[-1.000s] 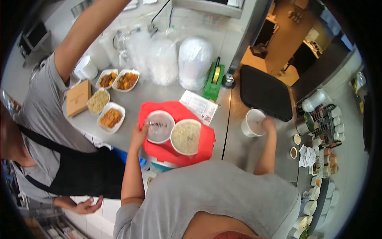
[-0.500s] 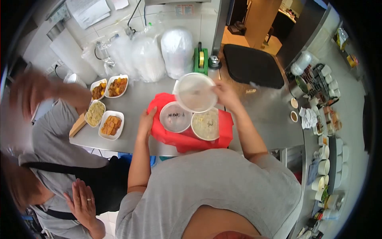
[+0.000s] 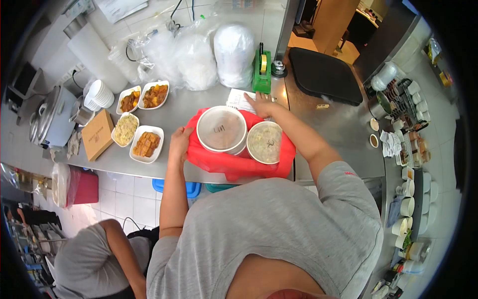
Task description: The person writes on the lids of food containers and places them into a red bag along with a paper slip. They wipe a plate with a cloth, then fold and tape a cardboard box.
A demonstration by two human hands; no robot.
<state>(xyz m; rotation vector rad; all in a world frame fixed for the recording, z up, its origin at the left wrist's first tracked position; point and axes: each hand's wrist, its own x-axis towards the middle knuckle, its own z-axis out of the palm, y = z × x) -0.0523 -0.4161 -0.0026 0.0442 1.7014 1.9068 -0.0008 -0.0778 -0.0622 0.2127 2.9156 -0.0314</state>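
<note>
A red bag (image 3: 229,167) lies spread on the counter with two round lidded tubs in its opening. The left tub (image 3: 221,130) has a clear lid with black handwriting and sits higher, apparently stacked on another. Beside it, the right tub (image 3: 264,143) shows pale food under its marked lid. My left hand (image 3: 179,143) grips the bag's left edge, with its fingertips partly hidden. Behind the bag, my right hand (image 3: 262,105) rests with fingers spread on a white printed paper (image 3: 239,98).
Several white food bowls (image 3: 148,144) and a brown box (image 3: 98,134) stand on the left. Plastic-wrapped stacks (image 3: 234,57), a green tape dispenser (image 3: 262,71) and a bell (image 3: 279,69) line the back. A black tray (image 3: 326,74) lies right. A co-worker (image 3: 102,261) bends low at left.
The tub from my right hand now sits on the left tub in the bag. That hand has moved back onto the paper. The co-worker has moved away from the counter and bent down.
</note>
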